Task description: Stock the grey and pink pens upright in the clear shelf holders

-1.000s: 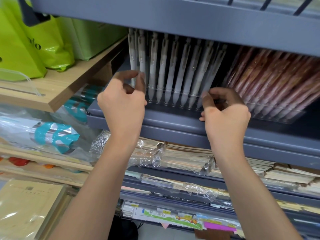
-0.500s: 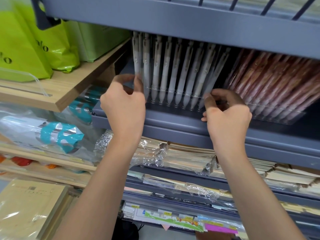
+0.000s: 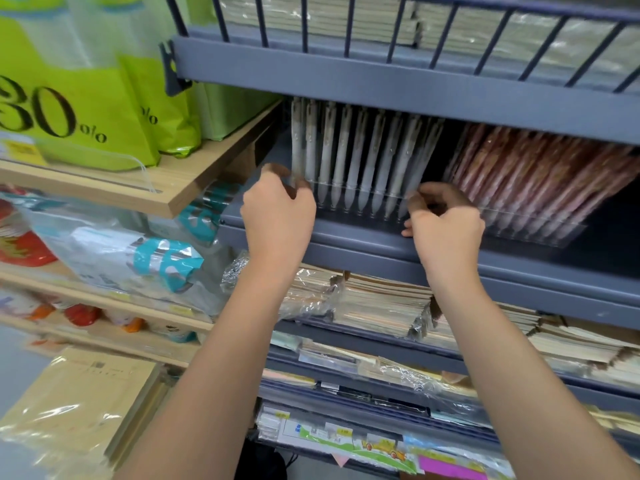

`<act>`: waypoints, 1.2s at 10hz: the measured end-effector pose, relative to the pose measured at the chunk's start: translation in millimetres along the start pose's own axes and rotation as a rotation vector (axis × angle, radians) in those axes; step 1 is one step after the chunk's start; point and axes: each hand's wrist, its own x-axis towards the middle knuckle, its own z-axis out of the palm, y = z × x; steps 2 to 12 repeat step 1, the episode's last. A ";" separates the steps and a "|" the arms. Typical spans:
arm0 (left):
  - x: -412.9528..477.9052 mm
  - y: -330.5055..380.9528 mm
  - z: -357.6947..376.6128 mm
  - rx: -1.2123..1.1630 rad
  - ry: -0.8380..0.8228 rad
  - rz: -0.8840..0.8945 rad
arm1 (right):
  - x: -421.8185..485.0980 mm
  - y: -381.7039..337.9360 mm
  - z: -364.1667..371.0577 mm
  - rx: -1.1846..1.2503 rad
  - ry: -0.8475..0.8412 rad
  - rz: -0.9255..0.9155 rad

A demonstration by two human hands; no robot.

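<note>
Head view — two hands at the grey-pen holder.
About nine grey pens (image 3: 360, 161) stood upright in the front row of one clear holder (image 3: 360, 199); left hand (image 3: 277, 220) and right hand (image 3: 446, 226) each pinched one end of it. Pink pens (image 3: 526, 174) leaned in a second holder (image 3: 540, 232) just beside — too blurred to count.

Left hand (image 3: 277, 216) and right hand (image 3: 446, 223) on opposite ends of the grey pens' (image 3: 360, 157) clear holder (image 3: 349, 190).

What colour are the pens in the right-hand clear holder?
Pink, a dusty reddish shade; the pink pens show best in the head view.
</note>
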 end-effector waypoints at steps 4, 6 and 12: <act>-3.9 12.6 -15.8 0.013 -0.169 -0.080 | -2.6 -9.9 -17.0 0.080 -0.099 0.099; -3.9 12.6 -15.8 0.013 -0.169 -0.080 | -2.6 -9.9 -17.0 0.080 -0.099 0.099; -3.9 12.6 -15.8 0.013 -0.169 -0.080 | -2.6 -9.9 -17.0 0.080 -0.099 0.099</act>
